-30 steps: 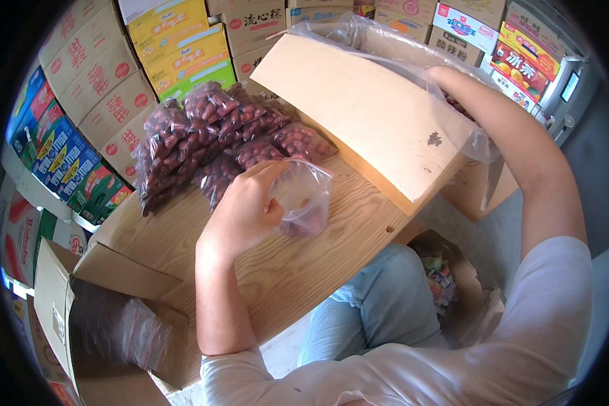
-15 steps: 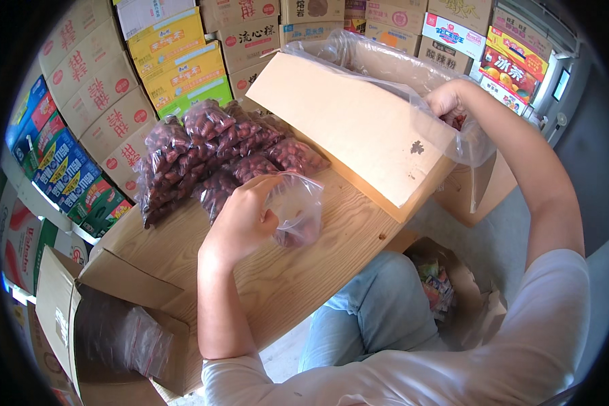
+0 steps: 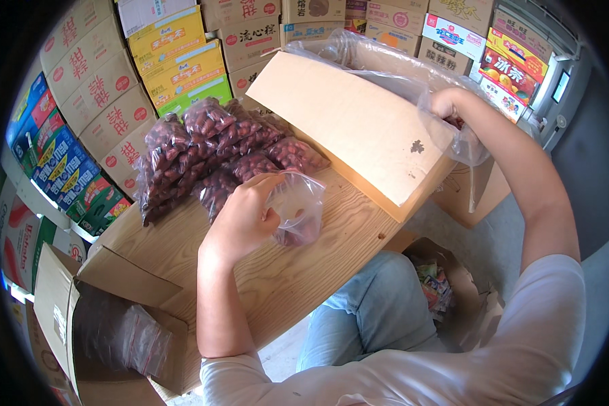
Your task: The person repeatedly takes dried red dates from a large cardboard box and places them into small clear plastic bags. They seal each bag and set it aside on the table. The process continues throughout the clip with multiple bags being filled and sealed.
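My left hand (image 3: 249, 211) is closed on the edge of a clear plastic zip bag (image 3: 306, 197), holding it upright above the table, its mouth spread. A small amount of dark red fruit, looking like red dates, shows low in the bag. Over at the large carton (image 3: 358, 115), my right hand (image 3: 448, 105) reaches past the rim inside the clear liner (image 3: 472, 150). Its fingers curl round red dates (image 3: 456, 122), partly hidden by the liner. Several filled bags of red dates (image 3: 213, 145) are piled on the table left of the carton.
The wooden table (image 3: 277, 291) runs beneath my left arm. At its near left stands an opened carton (image 3: 54, 318) holding flat zip bags (image 3: 142, 338). Beside my knee, another open carton (image 3: 470, 291) contains small colourful packets. Stacked boxes (image 3: 91, 95) line the back.
My right hand and forearm have shifted slightly inside the carton's edge. The zip bag in my left hand has barely moved.
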A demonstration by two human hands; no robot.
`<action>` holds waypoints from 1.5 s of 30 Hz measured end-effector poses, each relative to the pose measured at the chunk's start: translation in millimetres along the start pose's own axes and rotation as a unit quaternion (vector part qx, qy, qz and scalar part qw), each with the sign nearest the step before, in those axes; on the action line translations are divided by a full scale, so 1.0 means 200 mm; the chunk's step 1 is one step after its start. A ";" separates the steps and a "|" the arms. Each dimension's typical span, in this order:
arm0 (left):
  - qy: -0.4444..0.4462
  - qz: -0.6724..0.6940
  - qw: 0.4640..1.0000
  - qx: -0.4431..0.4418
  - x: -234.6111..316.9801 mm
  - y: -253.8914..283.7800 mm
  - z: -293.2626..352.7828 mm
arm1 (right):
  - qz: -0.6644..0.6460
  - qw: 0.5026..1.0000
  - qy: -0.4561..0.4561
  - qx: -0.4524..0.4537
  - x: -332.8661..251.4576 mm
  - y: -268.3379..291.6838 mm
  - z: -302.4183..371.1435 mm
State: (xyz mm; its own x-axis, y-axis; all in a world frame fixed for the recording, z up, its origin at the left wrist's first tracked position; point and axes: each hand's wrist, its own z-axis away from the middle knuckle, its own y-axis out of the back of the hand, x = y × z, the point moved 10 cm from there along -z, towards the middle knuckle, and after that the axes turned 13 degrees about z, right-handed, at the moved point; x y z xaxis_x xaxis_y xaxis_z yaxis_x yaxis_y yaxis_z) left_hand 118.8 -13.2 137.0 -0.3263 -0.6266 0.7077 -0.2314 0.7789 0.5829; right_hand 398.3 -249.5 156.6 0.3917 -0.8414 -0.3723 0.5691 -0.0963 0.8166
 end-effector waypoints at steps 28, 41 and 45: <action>0.072 0.103 0.990 0.071 -0.12 0.04 -0.01 | -0.476 0.839 0.263 0.027 -0.92 0.02 0.25; 0.045 0.055 0.992 0.107 -0.19 0.06 -0.04 | -0.509 0.839 0.157 -0.111 -1.17 -0.85 0.06; 0.051 0.095 0.987 0.118 -0.22 0.06 -0.03 | -0.524 0.828 0.157 -0.125 -1.18 -0.87 0.03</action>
State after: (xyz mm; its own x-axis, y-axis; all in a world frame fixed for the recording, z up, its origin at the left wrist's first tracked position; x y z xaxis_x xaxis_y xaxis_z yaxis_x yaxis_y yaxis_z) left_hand 136.1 24.2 116.1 -0.2924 -0.4583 0.8394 -0.3852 0.8598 0.3353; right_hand 203.2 -36.6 105.0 -0.2653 -0.1832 -0.9466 0.8319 -0.5398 -0.1287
